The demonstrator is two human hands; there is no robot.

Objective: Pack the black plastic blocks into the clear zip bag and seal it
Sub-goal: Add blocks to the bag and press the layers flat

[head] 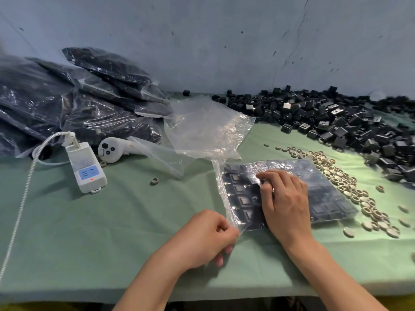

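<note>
Crowding your far left, filled bags of dark parts lie heaped against the grey wall. Just in front of them, on the green table cloth, sits a white power strip with a braided cable running off toward the near-left edge. Beside the strip lies a white controller. Toward the middle are two empty clear bags, the farther one crumpled, the nearer one flatter. Your left hand is closed, thumb and fingers pinching the near-left corner of the clear zip bag, where the film lifts off the cloth. That bag lies flat on the cloth right of centre, packed with black blocks in rows. Your right hand rests on top of it, fingers bent, fingertips on the film; whether they pinch it or only press cannot be told. Beige rings are strewn along the bag's right side, some touching it. Behind them, a heap of loose blocks spreads along the wall to your far right.
</note>
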